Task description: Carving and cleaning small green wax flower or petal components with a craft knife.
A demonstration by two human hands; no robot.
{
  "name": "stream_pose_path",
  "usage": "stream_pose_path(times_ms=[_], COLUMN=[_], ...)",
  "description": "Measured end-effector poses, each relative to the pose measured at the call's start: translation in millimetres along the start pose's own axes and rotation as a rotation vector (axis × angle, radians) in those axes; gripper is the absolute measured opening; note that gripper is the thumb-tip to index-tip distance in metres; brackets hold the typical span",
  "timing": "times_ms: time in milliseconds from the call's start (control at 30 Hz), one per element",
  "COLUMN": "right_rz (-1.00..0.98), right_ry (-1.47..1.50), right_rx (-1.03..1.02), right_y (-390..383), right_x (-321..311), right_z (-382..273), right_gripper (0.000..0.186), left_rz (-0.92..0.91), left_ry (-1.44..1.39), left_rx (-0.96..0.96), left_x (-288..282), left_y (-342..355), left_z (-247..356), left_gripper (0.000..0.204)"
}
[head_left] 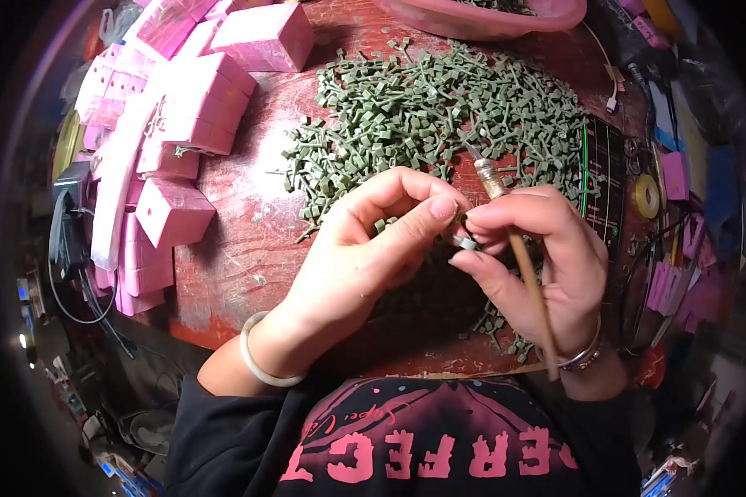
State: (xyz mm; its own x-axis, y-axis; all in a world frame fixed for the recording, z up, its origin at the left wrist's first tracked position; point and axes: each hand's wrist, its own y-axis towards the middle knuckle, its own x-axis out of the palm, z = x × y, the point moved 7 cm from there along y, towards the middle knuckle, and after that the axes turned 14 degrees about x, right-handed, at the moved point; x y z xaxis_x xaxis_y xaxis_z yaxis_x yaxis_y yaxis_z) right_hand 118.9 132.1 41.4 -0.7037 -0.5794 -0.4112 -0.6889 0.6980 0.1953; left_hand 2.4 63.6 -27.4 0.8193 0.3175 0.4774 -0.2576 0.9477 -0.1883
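Note:
My left hand [385,236] is closed, thumb and forefinger pinching a small dark piece [459,216] whose kind I cannot make out. My right hand [551,240] has its fingers closed around a thin wooden-handled pointed tool [525,267], with a metal collar and its tip pointing up and away. The right fingertips meet the left ones at the small piece. Just below them, between the hands, shows a small pale grey-green bit [465,243]. Beyond both hands spreads a heap of small green pieces [389,116], many with square heads and thin stems.
Pink boxes [195,103] are stacked along the left on a worn red table [232,282]. A pink basin [489,21] stands at the far edge. To the right lie a black panel with a green line [603,178], a yellow tape roll [647,196] and a white cable plug [612,103].

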Motion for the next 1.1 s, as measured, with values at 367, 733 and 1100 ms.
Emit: stream_pose_path(times_ms=[367,733,1100], right_rz=[-0.097,0.189,0.11], right_ry=[0.504,0.2,0.199], right_rx=[0.231,0.208,0.119], right_y=[3,-2,-4], right_x=[-3,-28,-27], right_z=[23,15,6], right_gripper=[0.025,0.036,0.034], left_rz=[-0.134,-0.119,-0.17], left_ry=[-0.173,-0.072,0.092], left_rx=[-0.097,0.022,0.136], left_x=[9,7,10], left_y=[-3,1,2], left_z=[-5,3,7], left_gripper=[0.014,0.031,0.03])
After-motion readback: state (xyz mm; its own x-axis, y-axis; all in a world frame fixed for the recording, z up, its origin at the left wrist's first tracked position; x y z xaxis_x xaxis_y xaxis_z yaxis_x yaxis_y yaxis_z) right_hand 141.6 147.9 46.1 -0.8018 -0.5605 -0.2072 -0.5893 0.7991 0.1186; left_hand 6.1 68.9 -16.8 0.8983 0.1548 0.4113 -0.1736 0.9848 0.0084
